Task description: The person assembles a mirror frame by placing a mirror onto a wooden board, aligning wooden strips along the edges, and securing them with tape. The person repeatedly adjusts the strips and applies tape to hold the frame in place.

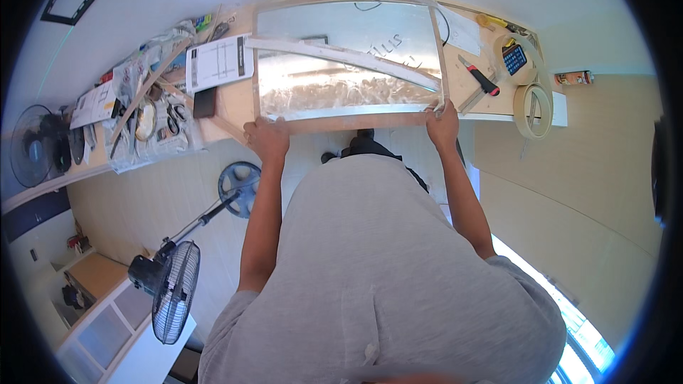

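Observation:
A wide, shiny silver panel [320, 20] with a light wooden frame lies on the bench in front of me, covered with wrinkled clear film. My left hand [267, 139] has its fingers curled round the frame's near left corner. At the near right corner, my right hand [442, 126] grips the frame's edge in the same way; the fingertips of both are partly hidden. A long whitish strip [341, 56] rests diagonally across the panel, from its upper left to its lower right.
Right of the panel lie a red-and-black knife [484, 78], a phone [514, 59] and tape rolls [532, 112]. To the left are a printed sheet [213, 62], a dark flat case [204, 103] and cluttered tools with scissors [173, 123]. A pedestal fan [176, 291] stands behind me, left.

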Tool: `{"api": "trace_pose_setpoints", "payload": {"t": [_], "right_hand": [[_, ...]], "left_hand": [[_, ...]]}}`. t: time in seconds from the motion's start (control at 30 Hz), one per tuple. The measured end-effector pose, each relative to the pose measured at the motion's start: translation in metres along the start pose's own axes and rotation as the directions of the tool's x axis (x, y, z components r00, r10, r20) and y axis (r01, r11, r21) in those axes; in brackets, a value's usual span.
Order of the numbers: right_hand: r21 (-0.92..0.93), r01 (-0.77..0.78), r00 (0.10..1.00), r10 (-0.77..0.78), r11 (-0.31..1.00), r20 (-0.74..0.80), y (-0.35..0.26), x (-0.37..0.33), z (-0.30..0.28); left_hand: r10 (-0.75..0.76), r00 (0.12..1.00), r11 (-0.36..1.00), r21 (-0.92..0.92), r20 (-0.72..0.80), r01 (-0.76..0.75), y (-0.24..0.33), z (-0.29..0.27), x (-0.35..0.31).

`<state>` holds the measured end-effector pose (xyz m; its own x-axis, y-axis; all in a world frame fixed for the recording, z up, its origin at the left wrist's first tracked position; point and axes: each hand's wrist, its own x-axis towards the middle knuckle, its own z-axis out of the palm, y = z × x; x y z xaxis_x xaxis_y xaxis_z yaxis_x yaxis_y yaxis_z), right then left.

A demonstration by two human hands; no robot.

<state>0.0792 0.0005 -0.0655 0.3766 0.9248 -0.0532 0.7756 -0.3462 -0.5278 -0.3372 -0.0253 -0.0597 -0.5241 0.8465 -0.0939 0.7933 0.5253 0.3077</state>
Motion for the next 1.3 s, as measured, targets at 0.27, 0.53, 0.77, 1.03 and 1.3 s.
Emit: {"api": "trace_pose_setpoints", "payload": {"t": [0.27,0.53,0.77,1.03,1.3], "right_hand": [[0.119,-0.162,0.978,0.175,0.980,-0.109,0.000,0.010,0.001],[0.399,-0.362,0.931,0.350,0.842,0.107,0.028,0.030,0.007],[0.478,-0.374,0.927,0.299,0.795,0.227,0.034,0.030,-0.006],[0.221,-0.093,0.993,0.075,0.971,0.088,0.024,0.026,-0.013],[0.458,0.563,0.704,-0.690,0.688,0.171,-0.129,-0.008,0.051]], "left_hand": [[-0.019,0.996,0.992,-0.122,-0.085,0.008,-0.019,0.027,0.016],[-0.256,0.966,0.882,-0.402,0.032,0.247,-0.018,0.020,0.027],[-0.309,0.921,0.668,-0.636,0.236,0.387,-0.030,0.022,0.035],[-0.194,0.976,0.743,-0.635,0.096,0.211,-0.057,0.011,0.027],[0.047,0.977,0.888,-0.440,-0.206,-0.135,-0.040,0.011,-0.016]]}}
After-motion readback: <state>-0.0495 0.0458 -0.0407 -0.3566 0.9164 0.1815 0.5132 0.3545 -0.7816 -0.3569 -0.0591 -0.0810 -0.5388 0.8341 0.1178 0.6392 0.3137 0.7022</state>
